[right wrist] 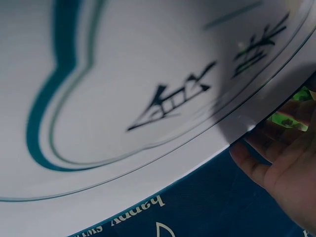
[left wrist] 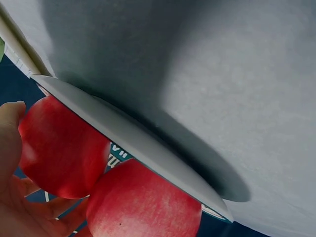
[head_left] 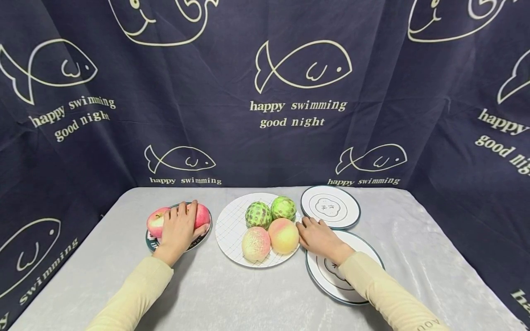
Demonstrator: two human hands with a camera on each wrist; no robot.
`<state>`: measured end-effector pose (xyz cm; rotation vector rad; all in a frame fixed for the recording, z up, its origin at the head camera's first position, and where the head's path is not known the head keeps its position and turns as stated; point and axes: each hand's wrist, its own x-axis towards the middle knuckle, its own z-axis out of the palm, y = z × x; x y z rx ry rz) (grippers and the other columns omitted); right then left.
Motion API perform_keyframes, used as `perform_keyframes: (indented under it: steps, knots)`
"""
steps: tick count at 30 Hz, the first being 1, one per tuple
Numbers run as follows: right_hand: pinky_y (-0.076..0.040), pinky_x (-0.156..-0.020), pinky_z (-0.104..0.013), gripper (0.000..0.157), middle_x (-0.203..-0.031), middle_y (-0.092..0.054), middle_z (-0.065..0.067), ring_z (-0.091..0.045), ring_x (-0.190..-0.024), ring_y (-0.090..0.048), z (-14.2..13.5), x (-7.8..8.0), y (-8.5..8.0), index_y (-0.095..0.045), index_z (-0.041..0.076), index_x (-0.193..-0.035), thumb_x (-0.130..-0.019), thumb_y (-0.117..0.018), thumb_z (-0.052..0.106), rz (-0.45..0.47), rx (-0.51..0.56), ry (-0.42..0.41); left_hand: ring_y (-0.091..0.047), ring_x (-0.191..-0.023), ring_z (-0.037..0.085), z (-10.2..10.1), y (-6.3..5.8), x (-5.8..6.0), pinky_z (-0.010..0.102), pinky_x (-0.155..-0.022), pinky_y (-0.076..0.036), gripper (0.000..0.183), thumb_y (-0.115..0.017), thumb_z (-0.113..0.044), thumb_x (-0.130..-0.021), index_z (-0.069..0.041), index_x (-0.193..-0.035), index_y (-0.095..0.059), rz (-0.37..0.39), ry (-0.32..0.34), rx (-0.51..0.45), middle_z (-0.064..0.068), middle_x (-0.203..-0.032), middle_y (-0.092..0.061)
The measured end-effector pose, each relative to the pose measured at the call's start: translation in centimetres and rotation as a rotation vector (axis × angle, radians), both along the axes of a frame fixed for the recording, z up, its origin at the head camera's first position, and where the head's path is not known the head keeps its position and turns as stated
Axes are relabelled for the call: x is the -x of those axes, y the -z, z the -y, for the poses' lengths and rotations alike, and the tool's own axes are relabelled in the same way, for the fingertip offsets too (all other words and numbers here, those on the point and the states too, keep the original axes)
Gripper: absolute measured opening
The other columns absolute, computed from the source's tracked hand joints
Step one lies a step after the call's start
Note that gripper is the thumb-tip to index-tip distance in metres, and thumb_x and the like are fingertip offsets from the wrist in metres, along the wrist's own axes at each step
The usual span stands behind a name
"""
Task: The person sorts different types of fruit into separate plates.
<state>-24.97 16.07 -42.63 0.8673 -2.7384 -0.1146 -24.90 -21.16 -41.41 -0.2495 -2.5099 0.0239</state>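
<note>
Two red apples share a small dark-rimmed plate (head_left: 205,239) at the left. My left hand (head_left: 177,230) grips the right-hand apple (left wrist: 64,148), thumb on one side and fingers behind it. The other apple (head_left: 155,222) lies against it. In the middle, a white grid-patterned plate (head_left: 229,225) bears two green custard apples (head_left: 258,214) and two peaches (head_left: 284,235). At that plate's right edge, close beside the yellower peach, is my right hand (head_left: 320,236), its fingers slightly bent. Nothing shows in its grasp. In the right wrist view, green fruit (right wrist: 291,121) appears behind the fingers.
Two white plates with dark rims stand at the right: a farther plate (head_left: 331,207) and a nearer plate (head_left: 360,248) under my right forearm. A pale grey cloth (head_left: 248,299) covers the table. Dark fish-print curtains (head_left: 298,151) enclose the back and sides.
</note>
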Motion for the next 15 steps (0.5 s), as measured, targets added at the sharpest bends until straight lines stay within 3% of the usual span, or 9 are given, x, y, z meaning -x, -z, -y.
perform_keyframes:
  steps: [15]
  knots:
    - [-0.045, -0.072, -0.046, 0.028, -0.098, -0.057, -0.011, -0.027, -0.087, -0.054, 0.0, 0.0, -0.6, -0.058, 0.006, -0.107, -0.088, -0.053, 0.026, -0.005, -0.019, 0.001, -0.050, -0.091, 0.042, -1.1, -0.8, -0.5, 0.050, -0.081, -0.037, 0.069, -0.072, -0.042, -0.070, -0.003, -0.122, -0.050, -0.044, 0.019, 0.012, 0.024, -0.109, -0.053]
